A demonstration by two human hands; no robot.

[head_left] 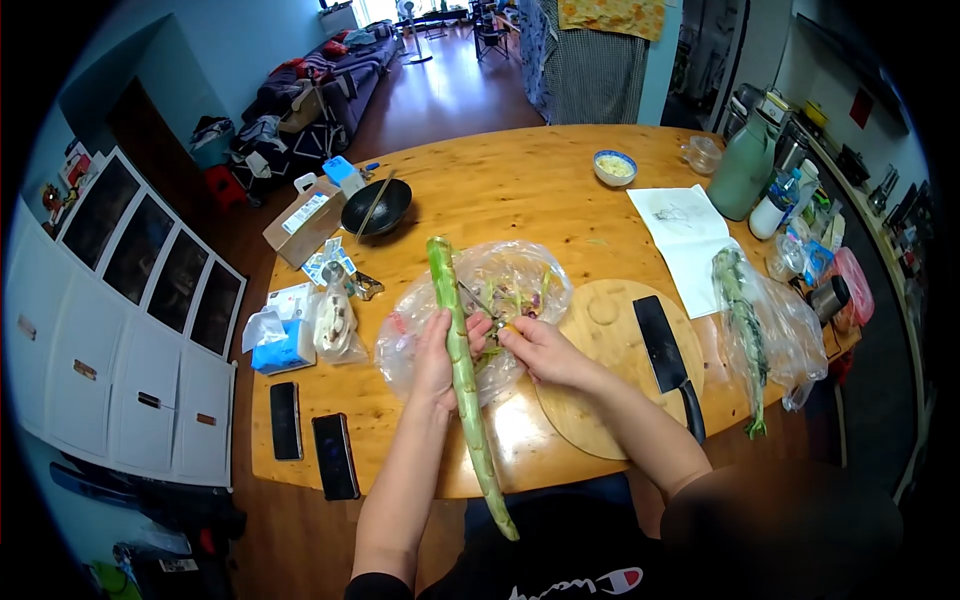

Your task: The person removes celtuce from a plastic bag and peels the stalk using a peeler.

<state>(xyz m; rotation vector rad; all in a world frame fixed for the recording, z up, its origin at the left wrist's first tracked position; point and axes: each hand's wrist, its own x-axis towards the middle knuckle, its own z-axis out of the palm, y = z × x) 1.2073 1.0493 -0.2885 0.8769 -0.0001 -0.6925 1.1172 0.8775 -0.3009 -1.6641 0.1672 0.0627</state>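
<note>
One green stalk (459,350), gripped in the left hand (433,358), slants above one plastic bag (397,348) containing trimmings (527,300); the right hand (543,352) grasps one bladed tool (476,297). Nearby: two phones (285,420), one knife (660,343) on one board (595,395), one bowl (614,182) of pale food (614,166).

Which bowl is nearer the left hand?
The black bowl, with a thin stick across it, is nearer the left hand. The other, a white bowl with a blue rim, holds pale food farther off.
</note>
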